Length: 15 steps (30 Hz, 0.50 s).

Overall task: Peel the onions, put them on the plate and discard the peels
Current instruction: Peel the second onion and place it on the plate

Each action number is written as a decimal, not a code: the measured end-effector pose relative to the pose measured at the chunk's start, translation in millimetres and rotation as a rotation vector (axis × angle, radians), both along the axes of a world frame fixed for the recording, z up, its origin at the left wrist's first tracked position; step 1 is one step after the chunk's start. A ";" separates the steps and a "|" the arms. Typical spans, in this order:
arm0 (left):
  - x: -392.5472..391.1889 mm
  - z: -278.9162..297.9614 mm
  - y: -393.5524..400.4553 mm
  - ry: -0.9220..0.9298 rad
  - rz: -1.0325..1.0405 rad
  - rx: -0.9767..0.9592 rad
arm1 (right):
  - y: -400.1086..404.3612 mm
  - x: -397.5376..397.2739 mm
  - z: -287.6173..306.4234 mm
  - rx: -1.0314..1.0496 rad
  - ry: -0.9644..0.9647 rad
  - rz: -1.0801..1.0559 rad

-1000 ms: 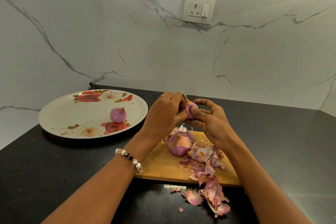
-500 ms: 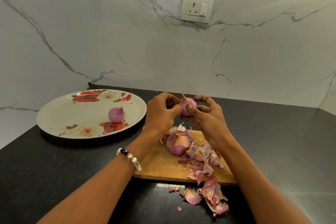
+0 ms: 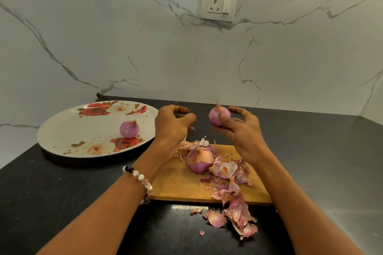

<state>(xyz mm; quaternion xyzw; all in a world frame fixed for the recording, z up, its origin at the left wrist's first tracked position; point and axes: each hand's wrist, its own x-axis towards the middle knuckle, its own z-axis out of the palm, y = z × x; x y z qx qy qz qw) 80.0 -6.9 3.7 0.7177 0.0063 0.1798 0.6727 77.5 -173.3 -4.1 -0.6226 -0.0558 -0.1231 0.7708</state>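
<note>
Black counter, marble wall. Right hand pinches smooth pink peeled onion above cutting board far edge; left hand curled, grip unclear. Another peeled onion on plate.

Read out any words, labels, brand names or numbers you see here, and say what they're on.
None can be read.
Wall socket: its switch carries a small dark mark, too small to read.
Plate: only printed roses, no lettering.
Cutting board: no print visible.

Wall socket, wooden board
</note>
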 end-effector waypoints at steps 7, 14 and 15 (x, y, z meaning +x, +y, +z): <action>-1.9 -1.3 0.8 -0.032 -0.075 0.195 | 1.1 -1.3 5.7 0.165 0.003 0.119; -10.4 1.5 -1.7 0.027 -0.218 0.185 | 1.9 -2.3 1.5 -0.078 -0.124 0.178; -10.0 1.6 -0.8 0.023 -0.208 0.172 | 1.3 -2.4 1.3 -0.103 -0.139 0.178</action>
